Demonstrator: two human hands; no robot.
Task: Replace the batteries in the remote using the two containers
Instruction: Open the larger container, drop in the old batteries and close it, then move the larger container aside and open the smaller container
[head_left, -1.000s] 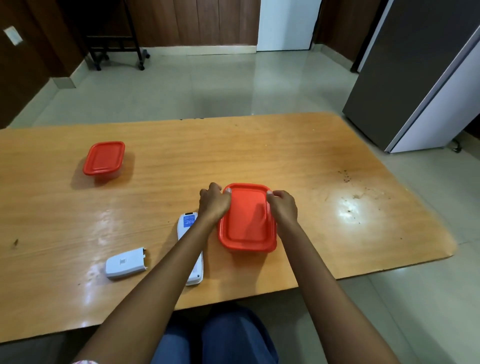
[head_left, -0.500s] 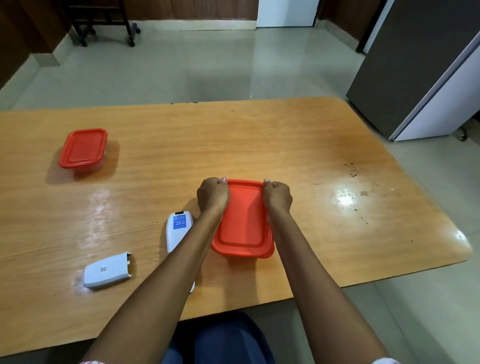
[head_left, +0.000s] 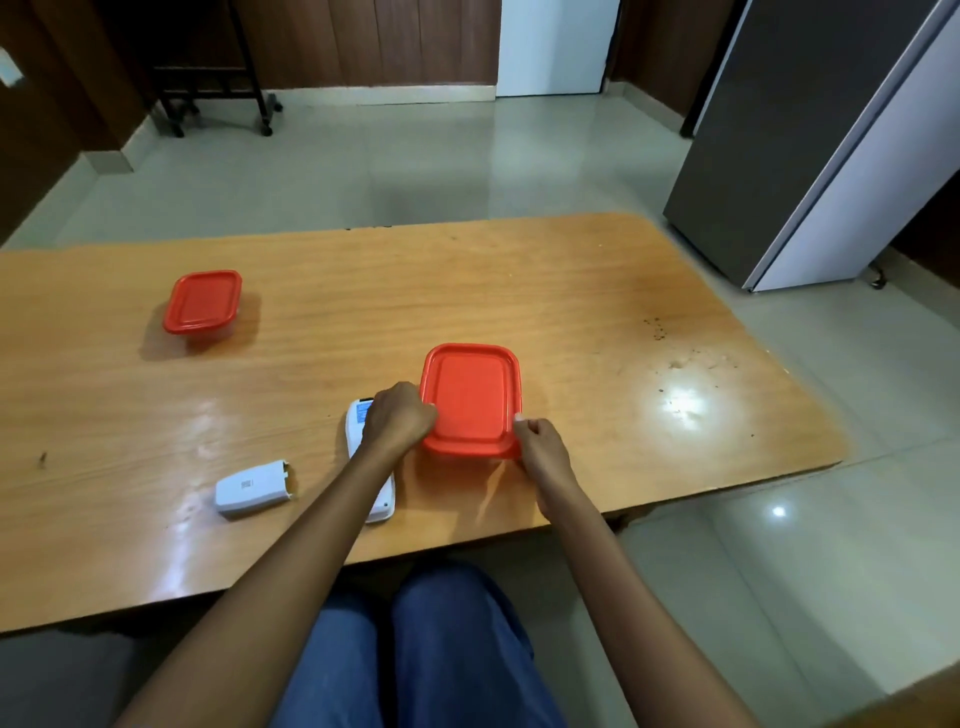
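A: Where are the hands?
B: Both curl at the near red-lidded container (head_left: 470, 397) on the bench (head_left: 571, 291): left hand (head_left: 397, 418) closed on its left edge, right hand (head_left: 540, 447) pinching its near right corner.
A: And the remote?
B: The remote (head_left: 370, 467) lies under the left forearm, its battery cover (head_left: 254, 488) to the left, the second container (head_left: 202, 301) far left.

Pale glossy floor tiles (head_left: 363, 171) reflect overhead light. Dark wood wall panels (head_left: 374, 41) flank a white door (head_left: 558, 47); a grey fridge (head_left: 810, 130) stands right, a black wheeled stand (head_left: 213, 88) left.
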